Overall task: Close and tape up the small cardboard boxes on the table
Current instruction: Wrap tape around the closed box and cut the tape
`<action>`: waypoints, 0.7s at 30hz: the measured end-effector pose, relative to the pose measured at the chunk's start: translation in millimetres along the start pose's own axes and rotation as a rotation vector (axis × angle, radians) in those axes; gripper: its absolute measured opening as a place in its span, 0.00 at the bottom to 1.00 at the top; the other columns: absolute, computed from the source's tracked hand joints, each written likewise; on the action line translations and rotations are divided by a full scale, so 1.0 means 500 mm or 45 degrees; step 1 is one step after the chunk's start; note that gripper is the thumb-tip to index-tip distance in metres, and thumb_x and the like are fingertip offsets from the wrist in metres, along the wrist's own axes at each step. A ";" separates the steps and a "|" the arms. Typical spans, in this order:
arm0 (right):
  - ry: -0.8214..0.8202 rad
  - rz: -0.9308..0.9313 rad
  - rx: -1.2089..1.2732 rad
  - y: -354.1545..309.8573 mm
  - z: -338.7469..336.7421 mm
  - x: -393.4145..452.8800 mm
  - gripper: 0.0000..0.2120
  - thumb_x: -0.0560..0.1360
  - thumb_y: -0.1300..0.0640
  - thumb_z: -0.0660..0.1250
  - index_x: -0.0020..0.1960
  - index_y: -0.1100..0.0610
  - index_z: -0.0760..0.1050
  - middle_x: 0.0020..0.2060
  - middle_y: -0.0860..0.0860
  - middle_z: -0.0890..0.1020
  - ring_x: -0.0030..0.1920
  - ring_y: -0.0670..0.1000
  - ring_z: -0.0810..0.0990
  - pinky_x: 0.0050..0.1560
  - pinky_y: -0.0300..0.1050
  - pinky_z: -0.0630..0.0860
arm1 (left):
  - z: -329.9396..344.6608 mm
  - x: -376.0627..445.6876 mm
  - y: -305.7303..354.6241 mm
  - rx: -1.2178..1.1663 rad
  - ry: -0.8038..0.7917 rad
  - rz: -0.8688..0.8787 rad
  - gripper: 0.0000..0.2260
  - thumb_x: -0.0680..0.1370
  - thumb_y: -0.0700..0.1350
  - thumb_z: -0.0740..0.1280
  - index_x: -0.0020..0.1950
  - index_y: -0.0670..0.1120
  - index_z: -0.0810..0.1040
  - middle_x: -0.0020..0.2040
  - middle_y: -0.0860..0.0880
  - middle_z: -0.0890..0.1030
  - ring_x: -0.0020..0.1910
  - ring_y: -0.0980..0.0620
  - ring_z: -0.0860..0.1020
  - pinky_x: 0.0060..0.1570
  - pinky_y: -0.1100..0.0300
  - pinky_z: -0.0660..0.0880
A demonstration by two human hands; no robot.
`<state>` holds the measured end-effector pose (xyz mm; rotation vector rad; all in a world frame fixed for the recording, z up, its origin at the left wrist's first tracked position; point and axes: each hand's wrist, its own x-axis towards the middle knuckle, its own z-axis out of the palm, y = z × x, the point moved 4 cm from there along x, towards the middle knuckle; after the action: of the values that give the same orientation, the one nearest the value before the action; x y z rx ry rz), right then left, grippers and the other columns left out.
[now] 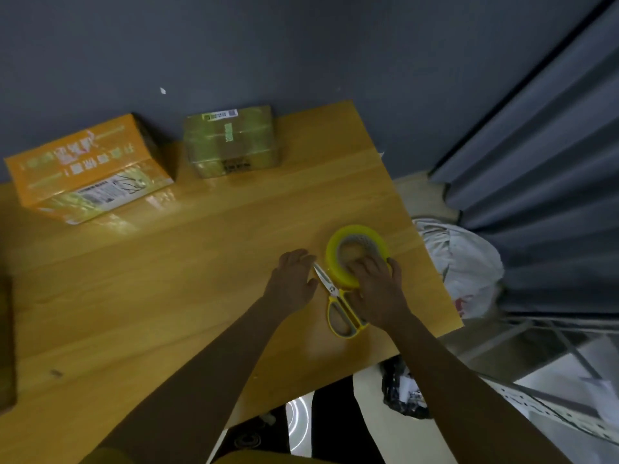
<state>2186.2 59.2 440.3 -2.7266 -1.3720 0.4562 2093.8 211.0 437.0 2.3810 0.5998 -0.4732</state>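
Two closed boxes stand at the far edge of the wooden table (167,279) against the wall: an orange printed box (87,165) on the left and a smaller brown taped box (231,142) beside it. A yellow roll of tape (335,252) lies flat near the table's right edge. My right hand (378,289) is on the roll, its fingers curled into the core and over the near rim. Yellow-handled scissors (338,309) lie shut between my hands. My left hand (294,279) rests flat on the table with straight fingers, just left of the scissor blades.
A dark brown object (6,346) shows at the table's left edge. Right of the table a white plastic bag (465,262) sits on the floor before a grey curtain (552,145). A black bag (402,390) lies below the near edge.
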 end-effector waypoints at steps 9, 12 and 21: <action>-0.082 -0.128 0.019 0.043 0.024 0.023 0.15 0.77 0.51 0.62 0.62 0.51 0.75 0.58 0.49 0.77 0.68 0.53 0.67 0.70 0.55 0.44 | 0.030 0.036 0.022 -0.061 0.166 -0.194 0.08 0.79 0.48 0.65 0.56 0.50 0.77 0.66 0.49 0.68 0.69 0.46 0.61 0.65 0.51 0.63; -0.101 -0.127 0.019 0.047 0.025 0.025 0.15 0.78 0.48 0.61 0.63 0.49 0.74 0.60 0.46 0.76 0.69 0.50 0.65 0.70 0.53 0.41 | 0.035 0.033 0.027 0.041 0.238 -0.184 0.10 0.78 0.49 0.66 0.58 0.50 0.77 0.68 0.49 0.67 0.70 0.46 0.59 0.66 0.51 0.59; -0.165 -0.122 0.048 0.053 0.021 0.033 0.16 0.78 0.45 0.61 0.64 0.46 0.72 0.62 0.43 0.74 0.70 0.48 0.62 0.68 0.52 0.41 | 0.050 0.036 0.017 -0.308 0.244 -0.402 0.36 0.76 0.50 0.71 0.76 0.45 0.55 0.71 0.42 0.65 0.70 0.41 0.63 0.63 0.47 0.67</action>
<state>2213.0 55.3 421.4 -2.6287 -1.4993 0.6553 2108.8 193.9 414.2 2.1212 1.0673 -0.2864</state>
